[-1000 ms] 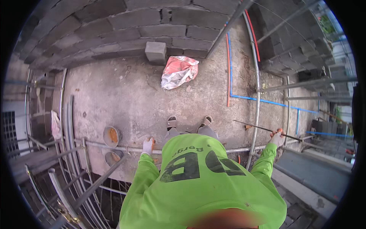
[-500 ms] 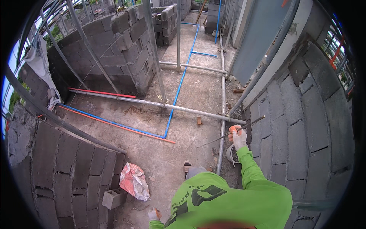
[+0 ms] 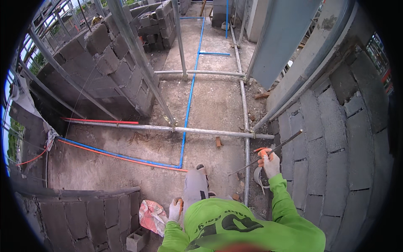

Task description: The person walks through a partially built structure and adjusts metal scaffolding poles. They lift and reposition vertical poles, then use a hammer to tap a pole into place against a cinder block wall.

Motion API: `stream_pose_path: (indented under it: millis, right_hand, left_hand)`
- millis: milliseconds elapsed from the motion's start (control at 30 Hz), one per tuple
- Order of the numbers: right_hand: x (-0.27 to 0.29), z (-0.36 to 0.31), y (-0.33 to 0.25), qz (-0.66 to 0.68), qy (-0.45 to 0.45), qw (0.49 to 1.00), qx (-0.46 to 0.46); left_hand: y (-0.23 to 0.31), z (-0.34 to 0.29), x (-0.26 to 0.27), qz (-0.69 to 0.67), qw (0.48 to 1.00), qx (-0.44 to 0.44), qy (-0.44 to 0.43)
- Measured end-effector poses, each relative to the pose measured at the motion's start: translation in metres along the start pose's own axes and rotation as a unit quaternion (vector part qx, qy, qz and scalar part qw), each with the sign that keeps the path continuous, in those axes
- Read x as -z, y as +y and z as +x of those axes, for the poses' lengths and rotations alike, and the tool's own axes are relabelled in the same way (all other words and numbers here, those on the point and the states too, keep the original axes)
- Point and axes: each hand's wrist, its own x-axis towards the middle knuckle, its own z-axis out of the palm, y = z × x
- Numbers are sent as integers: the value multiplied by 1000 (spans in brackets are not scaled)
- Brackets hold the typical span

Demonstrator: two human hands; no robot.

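My right hand (image 3: 272,164), in a white glove with orange fingers, is closed around a thin dark metal rod (image 3: 286,142). The rod slants, its upper end toward the block wall at the right and its lower end over the floor pipe. Below this hand a pale bucket (image 3: 260,178) stands partly hidden by my arm. My left hand (image 3: 174,209), gloved the same way, hangs beside my thigh with loosely bent fingers and no object visible in it. Next to it a crumpled red-and-white sack (image 3: 151,216) lies on the floor.
A grey block wall (image 3: 319,143) rises close on my right, with another block wall (image 3: 86,212) at the lower left. Galvanized scaffold pipes (image 3: 210,132) cross the floor ahead. Blue pipe (image 3: 192,90) and orange pipe (image 3: 121,159) also lie there. A hollow block (image 3: 137,240) sits by the sack.
I have stepped forward, one leg now extended ahead. My left hand has come up beside my thigh. The rod stays in my right hand, and the view has shifted.
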Motion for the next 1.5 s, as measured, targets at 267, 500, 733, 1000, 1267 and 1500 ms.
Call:
stream_pose_path:
  millis: [267,500,733,1000,1267,1500]
  right_hand:
    - [-62,97,45,-55,25,996,-66]
    - [-93,164,48,-74,9,969,-236]
    - [-118,230,76,-342,101,925,-132]
    - [-160,353,50,-312,17,919,-242]
    - [-194,681,-13,-409,-194,854,-256]
    - [-227,875,-76,127,-43,936,-324]
  left_hand:
    - [-50,8,24,154,953,233,-117]
    - [171,190,34,61,963,242,-104]
    - [413,358,-21,-70,985,99,-120]
    - [487,471,-103,188,959,-73,-201]
    - [555,606,-143,41,956,285,-47]
    - [696,683,-159,46,968,247,14]
